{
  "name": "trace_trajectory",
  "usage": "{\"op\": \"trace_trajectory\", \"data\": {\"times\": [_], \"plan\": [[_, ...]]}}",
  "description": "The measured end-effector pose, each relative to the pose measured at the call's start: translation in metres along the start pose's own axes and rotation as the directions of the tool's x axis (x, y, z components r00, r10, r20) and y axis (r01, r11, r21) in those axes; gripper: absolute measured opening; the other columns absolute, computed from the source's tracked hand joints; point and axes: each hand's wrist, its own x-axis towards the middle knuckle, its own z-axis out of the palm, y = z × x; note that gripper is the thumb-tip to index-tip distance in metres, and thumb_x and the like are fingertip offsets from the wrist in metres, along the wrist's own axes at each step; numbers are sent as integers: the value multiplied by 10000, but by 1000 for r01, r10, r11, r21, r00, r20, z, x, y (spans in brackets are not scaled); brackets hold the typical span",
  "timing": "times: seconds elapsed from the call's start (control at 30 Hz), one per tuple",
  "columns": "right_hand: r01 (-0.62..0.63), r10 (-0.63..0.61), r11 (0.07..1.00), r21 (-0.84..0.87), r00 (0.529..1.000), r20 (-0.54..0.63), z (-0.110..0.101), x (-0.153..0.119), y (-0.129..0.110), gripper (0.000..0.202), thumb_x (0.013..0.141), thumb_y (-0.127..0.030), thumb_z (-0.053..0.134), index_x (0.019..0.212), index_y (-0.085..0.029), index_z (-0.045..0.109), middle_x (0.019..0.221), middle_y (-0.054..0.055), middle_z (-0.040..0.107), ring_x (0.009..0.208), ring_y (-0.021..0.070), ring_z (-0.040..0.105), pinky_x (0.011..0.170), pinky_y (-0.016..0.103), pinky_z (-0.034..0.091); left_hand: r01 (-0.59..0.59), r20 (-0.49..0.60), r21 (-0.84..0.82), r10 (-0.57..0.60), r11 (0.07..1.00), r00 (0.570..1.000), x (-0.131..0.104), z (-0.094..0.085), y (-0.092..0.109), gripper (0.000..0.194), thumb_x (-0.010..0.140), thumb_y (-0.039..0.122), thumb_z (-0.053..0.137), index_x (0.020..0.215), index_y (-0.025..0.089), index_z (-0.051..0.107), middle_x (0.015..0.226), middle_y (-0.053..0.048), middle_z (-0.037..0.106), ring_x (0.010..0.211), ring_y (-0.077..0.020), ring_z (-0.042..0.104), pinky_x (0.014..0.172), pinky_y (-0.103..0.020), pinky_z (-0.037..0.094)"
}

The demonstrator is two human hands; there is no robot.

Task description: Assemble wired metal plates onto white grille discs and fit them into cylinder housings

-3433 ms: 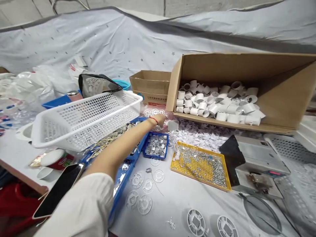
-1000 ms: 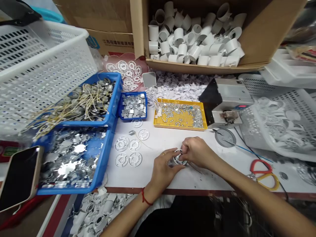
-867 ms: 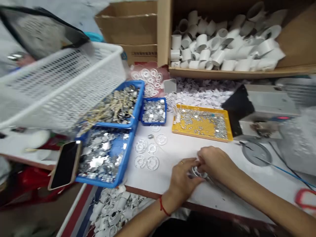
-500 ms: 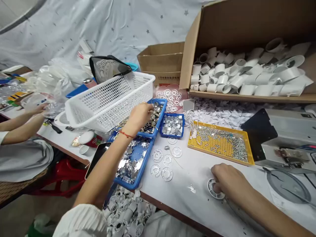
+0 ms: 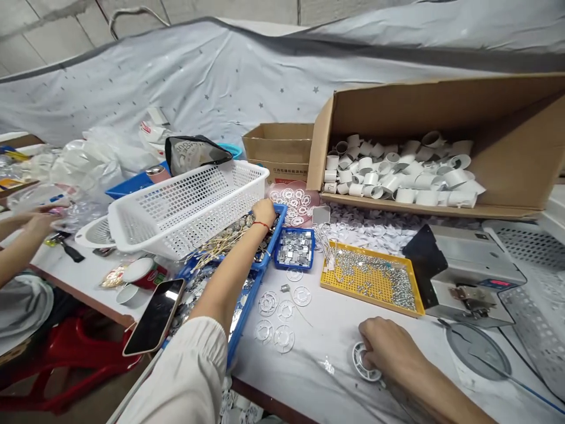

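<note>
My left hand (image 5: 263, 212), a red string at its wrist, reaches to the far end of a blue tray (image 5: 279, 227) of small metal discs and wired parts. Its fingers look curled in, and what they hold, if anything, is hidden. On the table's right side my right hand (image 5: 388, 347) grips a white plastic ring (image 5: 365, 361) by its edge. Several flat white spoked rings (image 5: 286, 310) lie between the hands, beside a small metal piece (image 5: 285, 288). A nearer blue tray (image 5: 241, 321) holds shiny metal plates, partly hidden by my left arm.
A small blue bin (image 5: 295, 247) holds metal clips; a yellow tray (image 5: 375, 277) holds screws. Behind stand a white basket (image 5: 189, 206) and a carton (image 5: 436, 206) of white tubes. A grey machine (image 5: 477, 274) is at right, a phone (image 5: 155, 318) at left. Another person's hands (image 5: 37, 227) work far left.
The camera view has shifted, with more wall showing above. My left hand has moved farther toward the tray's back end. My right hand stays on the white ring.
</note>
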Motion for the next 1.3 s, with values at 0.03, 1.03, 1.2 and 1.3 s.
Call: {"op": "trace_trajectory", "data": {"times": [0.03,1.03,1.2,1.3], "plan": [[2,-2,1000,15,1000,-19,0,-2,3,175,579,-4,622,622,-174,617,808,103,716,789,276,683,554,280,303,11,-9,-30,-11,999,1000,-4,-7,-1,292,921,316,574,1122,107,606,1143,-117,633,1048,-226,618,905,-446,515],[333,236,783,525,622,-747,51,-58,106,169,848,-274,606,999,-201,628,975,75,685,912,211,637,819,351,522,-174,224,-876,698,451,680,-294,55,109,433,715,452,732,1064,198,692,1124,-110,711,1061,-284,654,982,-476,498],[236,205,808,540,746,-633,75,-52,108,170,819,-253,631,971,-185,666,1067,90,661,1006,229,633,869,360,515,-658,82,-434,754,615,652,-290,79,76,606,705,214,772,1270,180,553,1131,-115,700,1104,-288,646,1091,-531,411],[177,237,815,552,768,-596,75,-47,102,150,801,-239,637,933,-179,674,1083,94,657,981,228,645,840,347,516,-717,-45,-396,768,573,639,-295,87,82,727,696,234,789,1341,165,460,1293,-150,609,1257,-313,543,1124,-537,371]]}}
